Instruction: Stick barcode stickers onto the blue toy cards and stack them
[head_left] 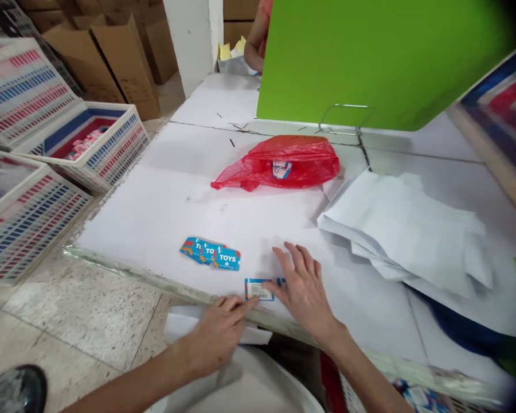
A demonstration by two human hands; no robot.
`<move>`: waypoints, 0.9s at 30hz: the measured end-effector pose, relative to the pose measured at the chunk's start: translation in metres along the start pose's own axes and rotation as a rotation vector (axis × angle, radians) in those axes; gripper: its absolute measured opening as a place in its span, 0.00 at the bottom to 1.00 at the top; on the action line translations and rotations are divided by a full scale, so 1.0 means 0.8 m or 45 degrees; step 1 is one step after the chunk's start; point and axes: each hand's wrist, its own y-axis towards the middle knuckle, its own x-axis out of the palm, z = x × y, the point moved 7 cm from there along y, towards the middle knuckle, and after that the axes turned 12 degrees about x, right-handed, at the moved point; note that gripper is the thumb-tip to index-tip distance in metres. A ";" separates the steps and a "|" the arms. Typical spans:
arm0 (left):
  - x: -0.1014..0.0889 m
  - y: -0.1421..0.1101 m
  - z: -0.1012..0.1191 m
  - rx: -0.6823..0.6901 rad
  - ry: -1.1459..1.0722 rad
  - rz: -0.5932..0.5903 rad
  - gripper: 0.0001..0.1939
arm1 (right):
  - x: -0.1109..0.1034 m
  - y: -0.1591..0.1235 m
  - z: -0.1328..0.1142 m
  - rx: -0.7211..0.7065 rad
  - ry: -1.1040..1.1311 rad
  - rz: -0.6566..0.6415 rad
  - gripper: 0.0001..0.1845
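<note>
A small white card with a blue border and a barcode [259,289] lies near the front edge of the white table [163,212]. My right hand [303,289] rests flat on the table, fingers spread, its thumb side covering the card's right end. My left hand [217,332] sits at the table's edge with the fingertips touching the card's left corner. A short stack of blue "TOYS" header cards [210,253] lies a little to the left, behind the hands.
A red plastic bag [284,162] with a card inside lies mid-table. Loose white sheets [406,229] are piled at the right. A green board [382,57] stands at the back, another person's arm [254,40] beside it. Plastic baskets [90,143] and cardboard boxes stand on the left.
</note>
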 end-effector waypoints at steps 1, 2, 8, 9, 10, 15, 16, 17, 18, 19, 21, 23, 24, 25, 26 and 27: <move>0.001 -0.001 0.000 0.001 0.003 0.007 0.08 | -0.001 -0.006 0.003 -0.021 -0.010 -0.001 0.33; 0.001 -0.001 0.000 0.000 0.008 0.014 0.08 | -0.004 -0.010 0.008 -0.014 -0.026 0.014 0.33; 0.004 -0.003 0.000 0.002 0.010 0.041 0.05 | -0.024 -0.022 -0.001 -0.040 0.023 0.065 0.22; 0.004 -0.004 -0.001 -0.006 0.004 0.059 0.05 | -0.023 -0.023 -0.011 -0.091 0.059 0.010 0.20; 0.003 -0.005 -0.001 -0.018 -0.002 0.086 0.04 | -0.020 -0.023 -0.020 -0.120 0.090 -0.052 0.18; 0.001 -0.013 0.001 -0.054 -0.019 0.216 0.04 | -0.007 -0.022 -0.046 -0.013 0.184 -0.234 0.11; 0.000 -0.015 0.002 -0.054 -0.012 0.238 0.04 | -0.005 -0.022 -0.047 0.032 0.208 -0.250 0.10; -0.002 -0.017 0.003 -0.057 -0.001 0.256 0.05 | -0.004 -0.022 -0.048 0.076 0.245 -0.265 0.09; -0.005 -0.020 0.004 -0.054 0.016 0.272 0.06 | -0.004 -0.023 -0.047 0.111 0.286 -0.277 0.09; -0.009 -0.022 0.004 -0.051 0.041 0.298 0.07 | -0.004 -0.024 -0.044 0.144 0.342 -0.291 0.09; -0.019 -0.027 0.003 -0.030 0.095 0.343 0.08 | -0.006 -0.025 -0.026 0.240 0.514 -0.312 0.10; -0.031 -0.032 0.002 0.022 0.167 0.403 0.08 | -0.015 -0.026 0.014 0.431 0.693 -0.259 0.07; -0.036 -0.034 0.001 0.052 0.206 0.429 0.08 | -0.020 -0.028 0.041 0.556 0.750 -0.212 0.07; -0.041 -0.035 0.001 0.075 0.242 0.457 0.08 | -0.025 -0.030 0.068 0.673 0.749 -0.156 0.08; -0.044 -0.036 0.000 0.092 0.269 0.477 0.08 | -0.031 -0.033 0.094 0.768 0.667 -0.112 0.10; -0.046 -0.036 -0.002 0.095 0.281 0.497 0.08 | -0.036 -0.035 0.116 0.824 0.522 -0.080 0.13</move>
